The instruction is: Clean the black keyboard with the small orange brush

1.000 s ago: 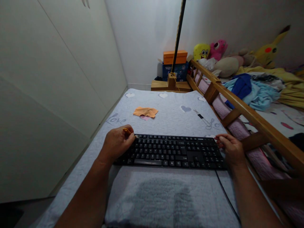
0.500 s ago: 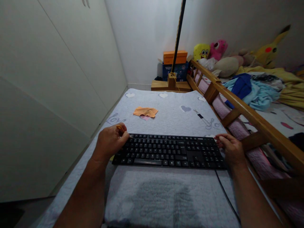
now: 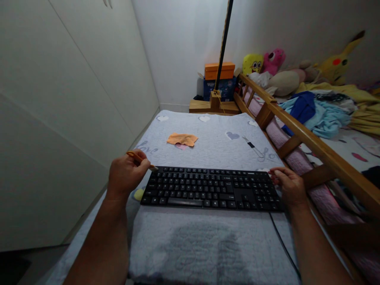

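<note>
A black keyboard (image 3: pixel 204 189) lies flat across the quilted cloth (image 3: pixel 190 241), its cable running off at the lower right. My left hand (image 3: pixel 126 172) is closed around a small brush (image 3: pixel 137 157) with an orange handle. The pale bristles meet the keyboard's top left corner, beside the first key. At the opposite end, my right hand (image 3: pixel 287 184) grips the keyboard's right edge near its upper corner, the fingertips close together. Farther back on the cloth are a crumpled orange rag (image 3: pixel 182 139) and thin metal tweezers (image 3: pixel 251 145) with a black band.
A wooden bed rail (image 3: pixel 314 136) runs along the right side, with plush toys and clothes behind it. White cabinet doors (image 3: pixel 74 118) stand on the left. At the back, a black pole (image 3: pixel 225 43) rises from a wooden base, near an orange box (image 3: pixel 219 71).
My left hand has shifted left with the brush, whose tip now sits at the keyboard's top left corner. The right hand and the keyboard look unmoved.
</note>
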The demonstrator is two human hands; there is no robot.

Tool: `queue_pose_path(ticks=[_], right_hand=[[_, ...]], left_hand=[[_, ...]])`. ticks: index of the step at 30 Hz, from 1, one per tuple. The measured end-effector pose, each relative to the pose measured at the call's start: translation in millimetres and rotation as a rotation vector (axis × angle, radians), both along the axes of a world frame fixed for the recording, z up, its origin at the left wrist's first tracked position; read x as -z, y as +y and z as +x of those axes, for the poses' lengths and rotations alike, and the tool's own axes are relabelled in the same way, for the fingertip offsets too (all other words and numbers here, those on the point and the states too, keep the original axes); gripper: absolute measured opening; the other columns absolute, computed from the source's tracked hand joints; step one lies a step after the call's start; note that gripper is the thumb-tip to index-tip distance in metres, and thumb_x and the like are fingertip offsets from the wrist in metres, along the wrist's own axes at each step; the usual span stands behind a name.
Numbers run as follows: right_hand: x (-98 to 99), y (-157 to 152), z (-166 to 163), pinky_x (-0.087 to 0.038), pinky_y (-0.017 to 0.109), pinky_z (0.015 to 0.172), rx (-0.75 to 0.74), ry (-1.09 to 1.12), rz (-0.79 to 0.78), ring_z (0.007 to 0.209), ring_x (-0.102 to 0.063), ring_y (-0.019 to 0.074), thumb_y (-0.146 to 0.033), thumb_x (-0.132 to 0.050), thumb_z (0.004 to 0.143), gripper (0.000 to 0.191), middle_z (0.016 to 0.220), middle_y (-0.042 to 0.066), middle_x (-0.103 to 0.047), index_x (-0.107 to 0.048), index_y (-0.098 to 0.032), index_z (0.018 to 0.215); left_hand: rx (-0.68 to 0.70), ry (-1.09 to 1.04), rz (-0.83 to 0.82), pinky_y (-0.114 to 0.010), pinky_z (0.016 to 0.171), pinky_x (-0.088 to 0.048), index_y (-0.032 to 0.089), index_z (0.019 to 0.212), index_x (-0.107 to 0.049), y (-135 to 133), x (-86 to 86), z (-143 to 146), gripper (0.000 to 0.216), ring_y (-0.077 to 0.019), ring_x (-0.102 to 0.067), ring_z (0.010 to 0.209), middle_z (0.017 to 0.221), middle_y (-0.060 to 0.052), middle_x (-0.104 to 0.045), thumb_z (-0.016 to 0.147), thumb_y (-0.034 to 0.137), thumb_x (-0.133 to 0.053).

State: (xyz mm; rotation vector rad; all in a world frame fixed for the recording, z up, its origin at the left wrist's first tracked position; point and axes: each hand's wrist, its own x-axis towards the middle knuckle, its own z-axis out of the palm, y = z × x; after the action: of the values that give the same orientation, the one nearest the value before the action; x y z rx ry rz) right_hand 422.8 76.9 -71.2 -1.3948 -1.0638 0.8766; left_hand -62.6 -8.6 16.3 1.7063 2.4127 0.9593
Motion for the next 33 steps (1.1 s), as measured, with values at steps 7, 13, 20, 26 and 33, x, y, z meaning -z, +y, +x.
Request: queue_pose_path(ticks=[7,13,20,26,33], right_hand=[[0.8,1,1,-0.044,0.021,0.046,-0.016,-0.006,0.013,0.052,-0.055,0.0112,-0.036,-0.077,0.069,0.018,0.066,0.003,-0.067,-0.075,-0.019,0.075],[2.0,0,2,-0.042,0.021,0.045,-0.022,-0.003,-0.001,0.051,-0.054,0.0109,-0.036,-0.077,0.071,0.018,0.066,0.003,-0.066,-0.075,-0.020,0.078],[0.7,0,1,-0.044,0.020,0.047,-0.017,0.007,-0.012,0.054,-0.055,0.0105,-0.036,-0.078,0.070,0.018,0.068,0.003,-0.067,-0.075,-0.020,0.077],[2.1,1,2,-0.046,0.021,0.047,-0.017,-0.004,-0.011,0.054,-0.055,0.0112,-0.036,-0.078,0.070,0.018,0.068,0.003,-0.067,-0.076,-0.020,0.077],[6.1,3,4,-0.046,0.021,0.045,-0.005,0.000,-0.007,0.055,-0.057,0.0119,-0.037,-0.079,0.070,0.020,0.073,0.005,-0.070,-0.076,-0.019,0.079]], left_hand=[[0.001,0.076,-0.058,-0.030,0.060,-0.042,0.023,0.067,-0.063,5,6.1,-1,0.021,-0.0192,-0.060,0.057,0.057,-0.001,-0.062,0.075,0.038,-0.052],[-0.164,0.091,0.084,-0.033,0.069,-0.050,0.021,0.075,-0.070,6,11.3,-6,0.028,-0.0249,-0.072,0.072,0.068,-0.006,-0.072,0.080,0.041,-0.051],[-0.172,-0.240,0.110,-0.030,0.069,-0.056,0.019,0.100,-0.074,9,16.5,-6,0.039,-0.0238,-0.077,0.074,0.078,-0.005,-0.078,0.085,0.048,-0.055],[-0.171,-0.191,-0.010,-0.036,0.079,-0.057,0.019,0.092,-0.075,13,17.2,-10,0.040,-0.0281,-0.078,0.081,0.073,-0.007,-0.078,0.083,0.049,-0.052],[-0.179,-0.199,0.010,-0.036,0.080,-0.058,0.019,0.084,-0.074,2,15.0,-14,0.035,-0.0284,-0.077,0.078,0.067,-0.007,-0.075,0.081,0.047,-0.054]])
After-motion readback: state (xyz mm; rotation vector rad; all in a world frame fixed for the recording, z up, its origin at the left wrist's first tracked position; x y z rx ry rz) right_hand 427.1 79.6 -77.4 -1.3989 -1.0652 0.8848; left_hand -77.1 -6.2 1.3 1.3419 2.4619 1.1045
